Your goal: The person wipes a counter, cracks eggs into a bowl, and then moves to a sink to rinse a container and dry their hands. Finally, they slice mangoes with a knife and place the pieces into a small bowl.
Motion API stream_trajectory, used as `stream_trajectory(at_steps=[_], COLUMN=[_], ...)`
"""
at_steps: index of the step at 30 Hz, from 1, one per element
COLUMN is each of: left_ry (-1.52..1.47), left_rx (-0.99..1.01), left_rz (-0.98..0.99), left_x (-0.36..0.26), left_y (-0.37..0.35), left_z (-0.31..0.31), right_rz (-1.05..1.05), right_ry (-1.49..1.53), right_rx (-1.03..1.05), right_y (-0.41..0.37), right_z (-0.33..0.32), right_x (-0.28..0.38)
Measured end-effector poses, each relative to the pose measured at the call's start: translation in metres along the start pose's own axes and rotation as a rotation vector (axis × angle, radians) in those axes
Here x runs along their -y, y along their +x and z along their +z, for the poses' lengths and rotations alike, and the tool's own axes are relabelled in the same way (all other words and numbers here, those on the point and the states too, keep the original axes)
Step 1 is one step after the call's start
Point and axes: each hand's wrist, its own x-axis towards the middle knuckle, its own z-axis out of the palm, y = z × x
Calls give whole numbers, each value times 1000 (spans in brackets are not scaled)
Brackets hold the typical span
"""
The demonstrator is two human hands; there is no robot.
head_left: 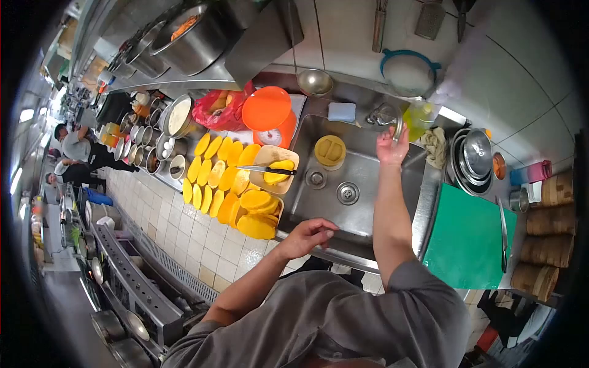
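My right hand [392, 149] reaches across the sink [380, 208] to the metal faucet [386, 115], its fingers closed around the end of it. My left hand [305, 238] hovers by the sink's front left corner, holding nothing, fingers loosely bent and apart. Inside the sink sits a round yellowish divided container [330, 153]. To the left are rows of yellow mango-like slices [216, 174] and a pale tray [284, 154] holding a yellow piece. A dark-handled knife [268, 170] lies across that tray. More yellow slices [257, 214] are piled near my left hand.
A green cutting board [463, 239] with a long knife [504, 236] lies right of the sink. Stacked metal bowls [475, 156] stand behind it. An orange scale [270, 119] and a red bag [222, 110] are at the back left. Two people [76, 147] stand far left.
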Motion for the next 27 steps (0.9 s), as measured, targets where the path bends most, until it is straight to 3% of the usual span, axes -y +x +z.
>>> stream_trajectory(at_steps=[2, 3, 4, 7, 9, 12, 15, 18, 20, 21, 23, 25, 27], left_ry=[-290, -431, -455, -623, -522, -427, -230, -91, 76, 219, 378, 143, -202], left_rx=[-97, -131, -290, -401, -397, -389, -398, -488, -465, -397, -490, -378, -233], left_rz=[-34, -56, -107, -182, -152, -158, -181, -252, -326, -374, -473, -499, -413], left_x=[7, 11, 12, 24, 33, 43, 63, 72, 77, 85, 120, 113, 130], left_y=[25, 42, 65, 140, 200, 285, 326, 317, 284, 260, 226, 186, 166], left_z=[3, 7, 11, -3, -2, 10, 9, 4, -13, -20, -27, -27, -42], right_rz=[30, 33, 34, -13, -13, -229, -489, -655, -650, -590, -402, -186, -138], right_ry=[-56, -284, -512, -968, -1196, -1486, -1521, -1973, -2147, -2159, -1964, -1696, -1388], right_rx=[-155, -98, -44, -285, -472, -266, 116, 386, 404, 352, 186, 37, -5], right_y=[-26, -26, -25, -65, -77, -70, -27, 0, 36, 52, 39, 10, -46], right_z=[-10, -39, -69, -65, -51, -58, -43, 10, -14, -34, -35, -39, -79], right_x=[-10, -28, -46, -42, -25, 13, 43, 44, 34, 29, 34, 51, 63])
